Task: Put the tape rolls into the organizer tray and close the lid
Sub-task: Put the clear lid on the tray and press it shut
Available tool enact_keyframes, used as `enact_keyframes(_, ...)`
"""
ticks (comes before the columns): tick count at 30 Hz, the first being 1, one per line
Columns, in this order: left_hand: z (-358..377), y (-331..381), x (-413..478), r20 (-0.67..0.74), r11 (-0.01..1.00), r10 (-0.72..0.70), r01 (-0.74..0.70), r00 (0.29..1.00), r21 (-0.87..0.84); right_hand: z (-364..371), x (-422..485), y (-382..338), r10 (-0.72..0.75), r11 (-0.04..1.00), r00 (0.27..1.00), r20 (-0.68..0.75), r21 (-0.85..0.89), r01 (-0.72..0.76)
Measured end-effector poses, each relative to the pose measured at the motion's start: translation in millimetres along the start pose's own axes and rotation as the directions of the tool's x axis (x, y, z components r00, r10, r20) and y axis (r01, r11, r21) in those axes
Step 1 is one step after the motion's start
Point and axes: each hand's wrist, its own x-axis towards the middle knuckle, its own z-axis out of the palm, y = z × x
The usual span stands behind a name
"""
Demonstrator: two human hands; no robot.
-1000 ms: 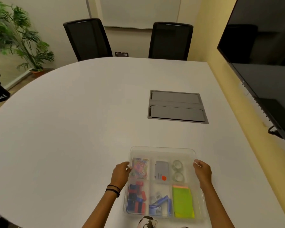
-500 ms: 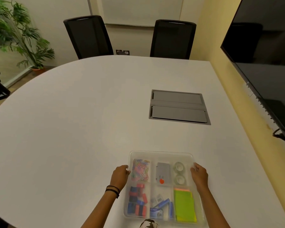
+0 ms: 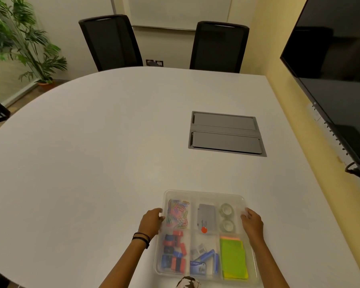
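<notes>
A clear plastic organizer tray (image 3: 204,194) lies on the white table near its front edge, with a translucent lid over it. Two clear tape rolls (image 3: 226,217) sit one behind the other in the far right compartment. My left hand (image 3: 151,222) grips the tray's left edge, thumb on top. My right hand (image 3: 252,223) holds the right edge the same way. Other compartments hold coloured paper clips (image 3: 178,214), a grey box with a red dot (image 3: 205,218), binder clips, blue staple boxes and green sticky notes (image 3: 233,259).
A grey flip-up cable hatch (image 3: 226,133) is set into the table beyond the tray. Two black chairs stand at the far side. A dark wall screen (image 3: 339,80) hangs on the right, a potted plant (image 3: 19,40) stands at the far left.
The tray sits a little nearer to me in view than a second ago. Both hands have stayed on its sides.
</notes>
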Motion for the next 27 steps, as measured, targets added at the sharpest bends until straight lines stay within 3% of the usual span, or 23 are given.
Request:
enact_keyframes(11,-2.2,-1.6,2.3,0.090,0.997,-0.008,0.015,0.996,-0.079,-9.7,11.7,15.1,0.026,0.999,0.998,0.059,-0.035,-0.024)
enact_keyframes(16,-7.5,1.5,10.4,0.111,0.985,-0.049,0.066,0.993,-0.161,5.8,6.7,15.4,-0.043,0.999,0.999,-0.033,0.010,0.043)
enact_keyframes(27,-9.0,-3.9,20.8,0.229,0.974,-0.038,0.088,0.973,-0.210,19.6,7.4,22.2,-0.171,0.984,0.975,-0.141,-0.078,0.162)
